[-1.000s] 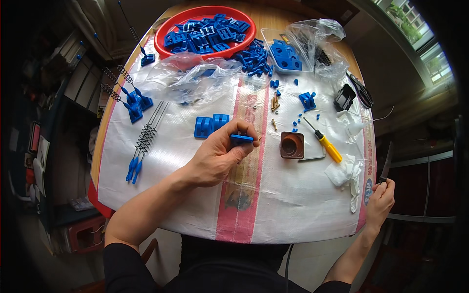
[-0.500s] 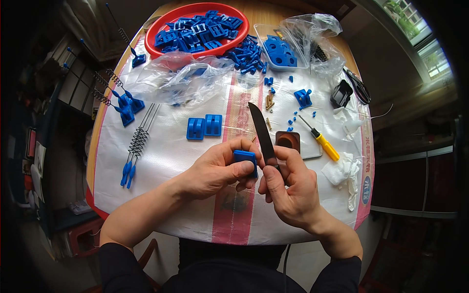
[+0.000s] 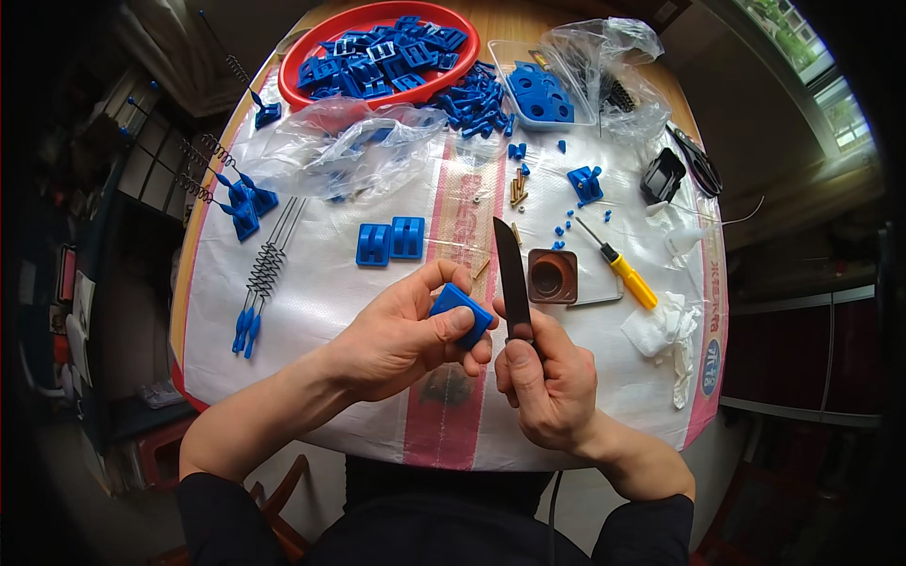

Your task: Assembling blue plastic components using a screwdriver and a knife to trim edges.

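Presently in the left hand: a small blue plastic block [image 3: 479,324] is pinched between thumb and bent fingers of the left hand [image 3: 406,330], above the white woven sheet [image 3: 311,396]; no slack is seen in the grip.
Right hand: the handle of a dark-bladed knife [image 3: 512,274] is wrapped by the fingers of the right hand [image 3: 552,387], the thumb being laid along it; the blade is pointed away from the body.
Block and blade: the two are held just beside each other; no contact can be confirmed, and no cut is seen on the visible face.
Spring-stemmed pieces: a cluster of blue bases fitted with coiled black wires [image 3: 247,209] is set at the left, and a single similar blue base [image 3: 268,115] is placed beyond it; these are judged the furthest advanced.
Two ridged blocks: a pair of square blue blocks [image 3: 373,245] is laid on the sheet, no wires being fitted.
Loose wires: a bundle of black coiled wires with blue ends [image 3: 263,278] is left unattached.
Remaining stock: a round red plastic basin [image 3: 289,68] is heaped with blue pieces, and a pile of small blue pegs [image 3: 477,102] is placed beside it; most of the batch is judged outstanding.
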Motion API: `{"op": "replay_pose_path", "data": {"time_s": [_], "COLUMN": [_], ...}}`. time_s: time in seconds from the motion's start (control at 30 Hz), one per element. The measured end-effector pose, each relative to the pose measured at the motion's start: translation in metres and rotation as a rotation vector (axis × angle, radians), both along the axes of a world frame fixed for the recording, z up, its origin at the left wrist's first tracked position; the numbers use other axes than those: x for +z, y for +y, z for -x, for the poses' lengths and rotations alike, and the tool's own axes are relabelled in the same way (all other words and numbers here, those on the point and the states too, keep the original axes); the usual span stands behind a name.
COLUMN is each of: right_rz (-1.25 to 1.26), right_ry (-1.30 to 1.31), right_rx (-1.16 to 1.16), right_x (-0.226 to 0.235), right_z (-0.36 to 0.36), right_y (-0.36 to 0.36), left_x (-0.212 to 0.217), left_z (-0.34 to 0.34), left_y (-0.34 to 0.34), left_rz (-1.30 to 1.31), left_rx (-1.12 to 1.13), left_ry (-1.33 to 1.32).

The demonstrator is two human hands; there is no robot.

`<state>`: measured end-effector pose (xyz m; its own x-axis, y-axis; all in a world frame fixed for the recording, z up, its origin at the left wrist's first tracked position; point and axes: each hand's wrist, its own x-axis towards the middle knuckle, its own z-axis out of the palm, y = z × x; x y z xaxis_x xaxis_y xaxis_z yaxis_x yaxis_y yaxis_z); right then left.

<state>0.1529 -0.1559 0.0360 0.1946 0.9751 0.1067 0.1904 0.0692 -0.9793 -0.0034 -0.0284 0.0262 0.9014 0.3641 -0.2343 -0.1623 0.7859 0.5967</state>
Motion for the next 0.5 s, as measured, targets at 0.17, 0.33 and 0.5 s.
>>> {"op": "replay_pose_path", "data": {"time_s": [0.17,0.33,0.5], "right_rz": [0.008,0.028,0.018], "right_ry": [-0.048,0.0,-0.042], "right_rx": [0.049,0.04,0.051], "right_x": [0.002,-0.004,-0.007], "right_z": [0.001,0.002,0.002], "right_y": [-0.002,0.0,0.003], "left_x": [-0.014,-0.02,-0.013], "left_z": [0.001,0.002,0.003], "left_y": [0.003,0.001,-0.005], "left_rz": [-0.064,-0.183,-0.236], "left_rx": [-0.037,-0.058,-0.043], "left_ry": [-0.159,-0.08,-0.002]}}
